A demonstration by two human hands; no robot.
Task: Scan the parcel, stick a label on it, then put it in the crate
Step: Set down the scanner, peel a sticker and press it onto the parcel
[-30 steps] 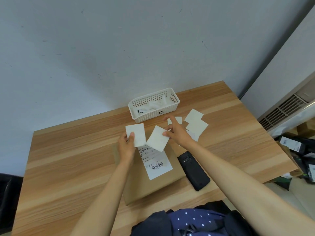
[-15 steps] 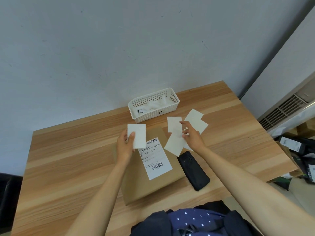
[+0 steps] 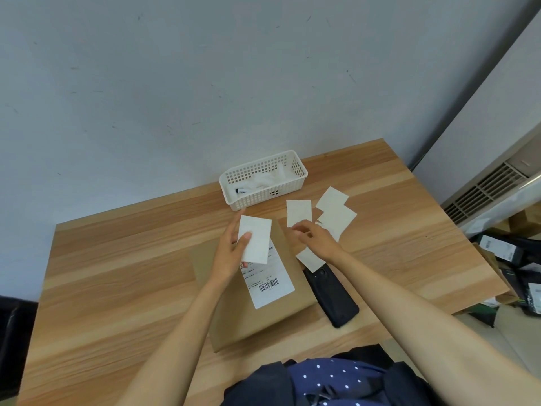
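A flat brown cardboard parcel (image 3: 257,315) lies on the wooden table (image 3: 117,273), with a white shipping label (image 3: 270,284) and barcode on top. My left hand (image 3: 229,253) holds a blank white label sheet (image 3: 255,240) above the parcel's far end. My right hand (image 3: 317,241) hovers at the parcel's right edge, its fingers loosely apart and pointing toward the left hand. A second white sheet (image 3: 310,259) lies under its wrist. A black handheld scanner (image 3: 333,297) rests beside the parcel on the right.
A white perforated basket (image 3: 288,167) with crumpled white bits stands at the back by the wall. Loose white sheets (image 3: 336,210) are spread right of it. Dark packages (image 3: 509,253) lie on the floor past the table's right edge.
My right hand carried a white sheet from over the parcel to its right edge, where the sheet now lies under the wrist. My left hand has tilted its sheet over the shipping label.
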